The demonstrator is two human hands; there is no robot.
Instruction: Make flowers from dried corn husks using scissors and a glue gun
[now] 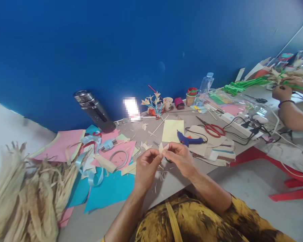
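Between the fingertips of both hands is a small pale petal-shaped piece (pixel 162 148), likely of dried husk. My left hand (pixel 147 166) pinches it from the left, thumb and finger together. From the right, my right hand (pixel 179 158) pinches its other side. Just beyond the right hand lies a blue glue gun (pixel 189 139) on its side, close to a pale yellow paper sheet (pixel 173 131). Red-handled scissors (pixel 213 129) rest behind the glue gun. Small pale scraps (pixel 162 175) are scattered on the table below the hands.
Dried husks (pixel 37 201) are piled at the left, beside blue paper (pixel 111 191), pink paper (pixel 59 144) and a roll of tape (pixel 119 159). A dark flask (pixel 97 112) and husk flowers (pixel 155 101) stand along the wall. At right are a power strip (pixel 238 125) and another person's hands (pixel 284 92).
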